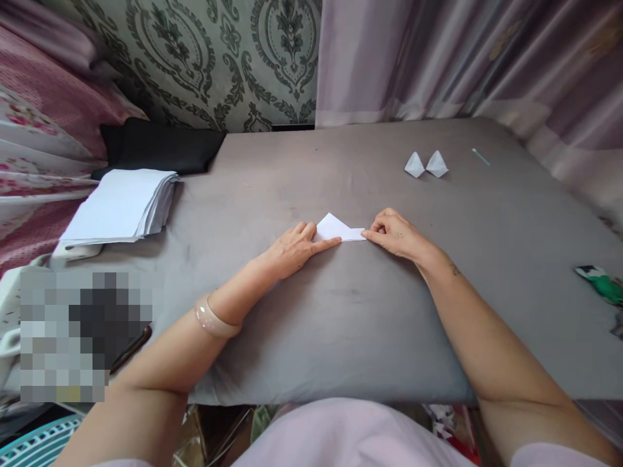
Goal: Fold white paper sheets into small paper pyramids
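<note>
A small folded piece of white paper (pixel 333 228) lies on the grey cloth, with a pointed peak at its top and a narrow strip running right. My left hand (pixel 298 246) rests on its left part, thumb stretched along the lower edge and the other fingers bent over the left corner. At the strip's right end, my right hand (pixel 393 233) pinches the paper between thumb and curled fingers. Farther back stand two folded white paper shapes (pixel 415 165), side by side and pointed at the top.
A stack of white paper sheets (pixel 121 204) sits at the left, before a folded black cloth (pixel 160 146). A thin cotton swab (pixel 481 156) lies at the back right. Near the right edge is a green-and-white packet (pixel 601 283). Purple curtains (pixel 438 58) hang behind the table.
</note>
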Demonstrator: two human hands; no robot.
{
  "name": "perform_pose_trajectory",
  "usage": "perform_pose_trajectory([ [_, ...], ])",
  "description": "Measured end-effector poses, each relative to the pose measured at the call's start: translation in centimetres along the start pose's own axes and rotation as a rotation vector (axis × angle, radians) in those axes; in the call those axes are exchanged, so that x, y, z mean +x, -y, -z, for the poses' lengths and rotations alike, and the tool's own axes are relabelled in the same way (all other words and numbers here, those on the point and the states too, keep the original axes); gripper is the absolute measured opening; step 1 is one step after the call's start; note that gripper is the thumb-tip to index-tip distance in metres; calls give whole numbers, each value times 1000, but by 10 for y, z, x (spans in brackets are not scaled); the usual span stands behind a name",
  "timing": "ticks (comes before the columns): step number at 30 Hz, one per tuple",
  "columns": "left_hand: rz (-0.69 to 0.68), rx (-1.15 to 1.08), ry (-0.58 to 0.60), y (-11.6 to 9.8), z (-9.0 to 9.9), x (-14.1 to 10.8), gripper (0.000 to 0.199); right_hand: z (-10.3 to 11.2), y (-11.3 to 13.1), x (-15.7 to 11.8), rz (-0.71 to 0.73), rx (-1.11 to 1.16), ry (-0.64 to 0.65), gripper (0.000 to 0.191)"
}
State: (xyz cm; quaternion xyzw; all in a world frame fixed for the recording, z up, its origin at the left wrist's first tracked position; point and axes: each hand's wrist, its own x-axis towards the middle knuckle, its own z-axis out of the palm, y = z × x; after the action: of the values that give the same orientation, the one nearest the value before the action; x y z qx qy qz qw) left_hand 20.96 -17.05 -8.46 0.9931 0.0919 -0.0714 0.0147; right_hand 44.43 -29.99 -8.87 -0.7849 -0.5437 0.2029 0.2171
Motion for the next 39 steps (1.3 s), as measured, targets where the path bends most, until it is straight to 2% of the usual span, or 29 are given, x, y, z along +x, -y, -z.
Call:
perform_pose_trajectory([
  [6, 10, 14, -11, -3, 1, 0, 63, -3, -1, -6, -19, 114, -166, 17],
  [9, 14, 13, -31, -4, 0, -1, 62, -15, 13, -19, 147, 56, -321, 24],
  [10, 14, 15, -36, -5, 0, -1, 62, -21, 21, -25, 231, 10, -317, 28],
  [12, 14, 17, -48, -5, 0, -1, 63, -34, 37, -37, 327, -114, -230, 33],
  [17, 41, 10, -45, -7, 2, 0, 62, -52, 58, -56, 266, -396, -171, 47],
  [24, 44, -6, -32, -7, 5, -1, 64, -47, 59, -56, 224, -502, -93, 55],
  [39, 7, -211, -144, 7, -12, -11, 53, -41, 56, -60, 176, -515, -101, 53],
])
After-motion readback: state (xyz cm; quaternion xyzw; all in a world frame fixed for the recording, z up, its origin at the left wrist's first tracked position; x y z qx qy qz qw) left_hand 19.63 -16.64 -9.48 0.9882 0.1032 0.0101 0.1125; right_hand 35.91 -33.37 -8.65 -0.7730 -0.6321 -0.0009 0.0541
